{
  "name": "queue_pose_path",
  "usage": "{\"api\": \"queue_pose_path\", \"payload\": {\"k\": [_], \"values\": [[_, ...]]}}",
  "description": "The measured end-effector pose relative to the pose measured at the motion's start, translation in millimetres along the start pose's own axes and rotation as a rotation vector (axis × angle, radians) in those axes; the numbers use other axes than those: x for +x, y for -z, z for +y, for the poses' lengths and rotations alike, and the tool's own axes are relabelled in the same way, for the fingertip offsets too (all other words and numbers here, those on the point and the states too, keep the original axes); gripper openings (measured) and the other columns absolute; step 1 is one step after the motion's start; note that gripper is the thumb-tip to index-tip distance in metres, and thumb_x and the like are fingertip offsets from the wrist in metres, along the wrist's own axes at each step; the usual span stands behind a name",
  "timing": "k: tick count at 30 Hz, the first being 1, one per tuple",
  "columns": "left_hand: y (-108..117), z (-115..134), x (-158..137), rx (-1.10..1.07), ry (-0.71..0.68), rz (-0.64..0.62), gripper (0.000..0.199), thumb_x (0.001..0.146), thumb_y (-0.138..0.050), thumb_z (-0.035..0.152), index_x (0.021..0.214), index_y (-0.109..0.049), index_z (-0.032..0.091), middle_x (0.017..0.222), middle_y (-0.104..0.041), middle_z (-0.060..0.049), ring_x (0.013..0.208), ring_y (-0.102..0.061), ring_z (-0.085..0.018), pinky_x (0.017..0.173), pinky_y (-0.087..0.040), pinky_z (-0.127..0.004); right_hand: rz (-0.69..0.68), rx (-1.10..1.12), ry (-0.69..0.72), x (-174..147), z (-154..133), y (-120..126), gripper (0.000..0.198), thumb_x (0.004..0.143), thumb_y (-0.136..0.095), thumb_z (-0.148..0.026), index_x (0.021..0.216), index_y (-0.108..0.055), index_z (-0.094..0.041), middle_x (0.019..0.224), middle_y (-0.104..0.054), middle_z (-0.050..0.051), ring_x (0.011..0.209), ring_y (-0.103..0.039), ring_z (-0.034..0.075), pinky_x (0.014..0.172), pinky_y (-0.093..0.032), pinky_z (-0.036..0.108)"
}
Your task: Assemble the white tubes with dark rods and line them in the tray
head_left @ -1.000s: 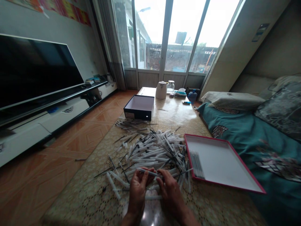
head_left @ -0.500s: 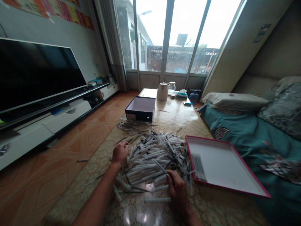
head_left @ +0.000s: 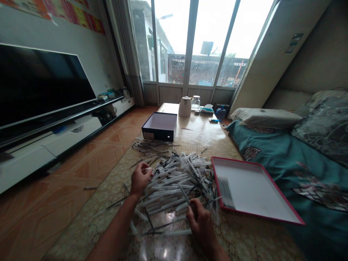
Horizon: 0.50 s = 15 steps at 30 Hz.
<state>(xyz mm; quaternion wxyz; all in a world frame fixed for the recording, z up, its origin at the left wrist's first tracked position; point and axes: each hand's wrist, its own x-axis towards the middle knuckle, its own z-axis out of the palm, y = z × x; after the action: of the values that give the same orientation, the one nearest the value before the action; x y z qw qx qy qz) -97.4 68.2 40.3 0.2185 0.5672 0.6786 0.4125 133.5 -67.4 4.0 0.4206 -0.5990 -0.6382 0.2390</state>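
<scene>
My right hand (head_left: 200,219) is closed on a slim grey pen (head_left: 183,194), which points up and away over the pile. The fingers of my left hand (head_left: 139,179) are pinched around a short-looking white tube (head_left: 148,169) at the pile's left edge; most of it is hidden by the fingers. Between both hands spreads a heap of white pen tubes (head_left: 165,194) mixed with thin dark refills. To the right, a row of grey pens (head_left: 225,191) lies side by side along the left wall of a shallow red-edged box lid (head_left: 258,195).
Behind the heap stands a dark open box (head_left: 157,135) with a white inside. Further back on the table (head_left: 201,136) are a kettle (head_left: 185,107), a glass jar (head_left: 195,103) and a tissue pack (head_left: 207,109). A sofa (head_left: 261,145) borders the right side.
My left hand has lifted slightly and turned, with a white tube end now showing in its fingers. The right hand keeps its pen, now tilted more steeply. The view has shifted slightly.
</scene>
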Motion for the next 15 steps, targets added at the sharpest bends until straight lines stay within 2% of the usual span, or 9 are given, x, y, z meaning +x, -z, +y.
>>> {"api": "queue_pose_path", "payload": {"k": [2,4,8,11,15], "values": [[-1.4,7.7,-19.8,-0.313,0.044,-0.072,0.024,0.07,-0.062,0.038,0.083,-0.058,0.018,0.065,-0.066,-0.001,0.053,-0.064,-0.018,0.043,-0.043,-0.023,0.0,0.005,0.007,0.8,1.3,-1.0,0.016,0.088,-0.044,-0.032,0.084,-0.054,-0.021,0.06,-0.058,-0.001,0.053,-0.058,0.015,0.052,-0.039,0.023],[-4.9,11.9,-37.0,-0.464,0.076,-0.136,0.027,0.065,-0.068,0.038,0.08,-0.061,0.017,0.055,-0.06,0.002,0.047,-0.059,-0.015,0.041,-0.041,-0.021,-0.002,0.018,-0.003,2.8,2.0,-2.2,0.017,0.088,-0.043,-0.033,0.084,-0.054,-0.02,0.06,-0.058,-0.001,0.053,-0.058,0.015,0.053,-0.039,0.023],[-16.8,9.4,-50.0,-0.513,0.09,-0.211,0.031,0.063,-0.071,0.041,0.079,-0.068,0.014,0.056,-0.061,0.001,0.044,-0.054,-0.012,0.041,-0.04,-0.021,0.041,0.043,-0.01,-2.4,-0.5,-9.6,0.02,0.091,-0.037,-0.032,0.092,-0.053,-0.02,0.066,-0.06,0.002,0.058,-0.06,0.017,0.056,-0.042,0.025],[-27.6,2.5,-44.7,-0.522,0.101,-0.152,0.034,0.064,-0.07,0.045,0.077,-0.067,0.014,0.057,-0.062,0.001,0.045,-0.055,-0.013,0.04,-0.04,-0.022,0.063,0.012,0.023,-27.7,0.6,-26.9,0.024,0.092,-0.032,-0.028,0.098,-0.054,-0.02,0.067,-0.06,0.004,0.056,-0.059,0.018,0.056,-0.043,0.027],[-38.2,-4.8,-33.9,-0.539,0.115,-0.083,0.037,0.066,-0.068,0.048,0.08,-0.066,0.015,0.058,-0.063,0.0,0.047,-0.058,-0.015,0.041,-0.042,-0.023,-0.082,-0.031,0.067,-76.2,14.1,-60.8,0.02,0.087,-0.04,-0.026,0.086,-0.059,-0.026,0.058,-0.057,0.002,0.049,-0.056,0.018,0.051,-0.042,0.026]]}}
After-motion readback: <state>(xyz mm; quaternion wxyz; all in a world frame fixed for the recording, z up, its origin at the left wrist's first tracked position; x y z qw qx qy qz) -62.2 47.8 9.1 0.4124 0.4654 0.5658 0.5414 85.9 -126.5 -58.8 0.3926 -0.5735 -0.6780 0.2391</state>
